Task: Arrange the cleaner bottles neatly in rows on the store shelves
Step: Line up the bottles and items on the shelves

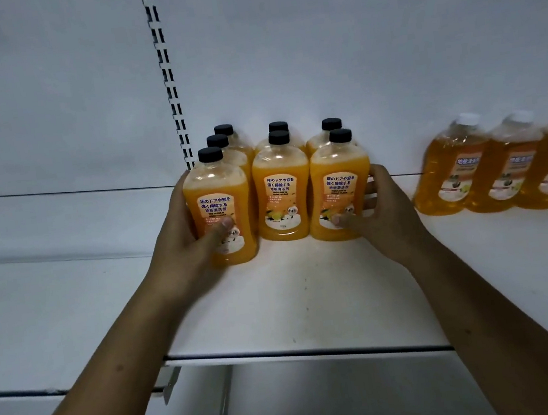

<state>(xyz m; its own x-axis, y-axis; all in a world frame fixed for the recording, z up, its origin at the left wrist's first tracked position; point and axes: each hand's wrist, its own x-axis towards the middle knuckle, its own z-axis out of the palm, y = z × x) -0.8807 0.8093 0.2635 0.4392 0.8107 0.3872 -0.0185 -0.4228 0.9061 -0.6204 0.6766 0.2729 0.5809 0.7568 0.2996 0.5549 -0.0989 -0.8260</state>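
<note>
Several orange cleaner bottles with black caps stand in three rows on the white shelf (297, 294). My left hand (180, 239) grips the front left bottle (217, 193), thumb across its label. My right hand (384, 214) grips the front right bottle (340, 182), thumb on its label and fingers behind it. The front middle bottle (282, 192) stands untouched between them. More bottles of the same kind stand behind each front one, mostly hidden.
Three amber bottles with white caps (502, 165) stand side by side at the right of the shelf. A slotted upright (169, 82) runs up the white back panel. The shelf's front edge (304, 352) lies below my wrists, with a lower shelf beneath.
</note>
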